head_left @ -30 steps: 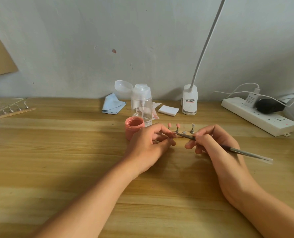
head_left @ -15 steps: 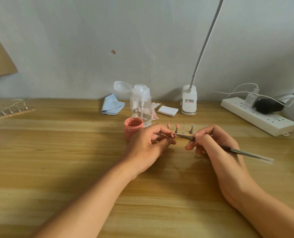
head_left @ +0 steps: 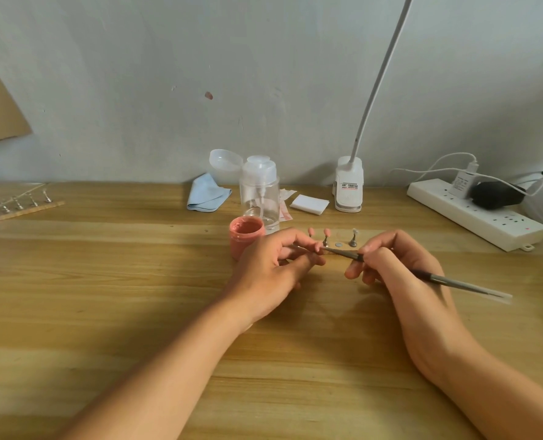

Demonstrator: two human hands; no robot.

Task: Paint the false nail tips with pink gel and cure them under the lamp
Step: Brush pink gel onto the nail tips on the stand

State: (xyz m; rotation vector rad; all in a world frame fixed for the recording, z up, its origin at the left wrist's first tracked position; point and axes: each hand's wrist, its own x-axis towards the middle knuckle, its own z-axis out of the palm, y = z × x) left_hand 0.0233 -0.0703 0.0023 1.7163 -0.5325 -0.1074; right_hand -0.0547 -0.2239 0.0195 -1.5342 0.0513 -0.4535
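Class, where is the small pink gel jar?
Head view, centre: the pink gel jar stands beside the left hand, before the clear plastic pump bottle.

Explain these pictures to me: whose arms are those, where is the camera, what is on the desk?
No machine here: a person works bare-handed, and a camera on their head looks down at the desk. The right hand holds a brush like a pen. The left hand pinches what seems a small nail tip against the brush's point. Beside it stands an open jar of pink gel; behind the hands, two pink tips and one clear tip sit on little stands. Farther back: a pump bottle, a blue cloth, a clip lamp and a power strip.
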